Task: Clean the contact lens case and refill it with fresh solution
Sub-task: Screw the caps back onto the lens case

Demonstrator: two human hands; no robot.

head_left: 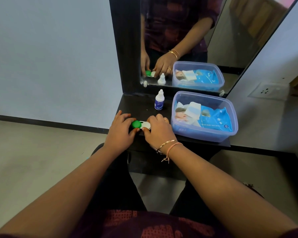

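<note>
A contact lens case with one green cap and one white cap lies near the front left edge of a dark shelf. My left hand curls around the green-capped side, thumb and fingers touching it. On the white-capped side my right hand grips the case, fingertips on the white cap. A small white dropper bottle of solution with a blue label stands upright behind the case, capped and apart from both hands.
A clear plastic tub holding a blue pack of wet wipes and folded tissues fills the right of the shelf. A mirror in a dark frame rises at the back. The shelf's front edge lies just under my hands; a wall socket is at the right.
</note>
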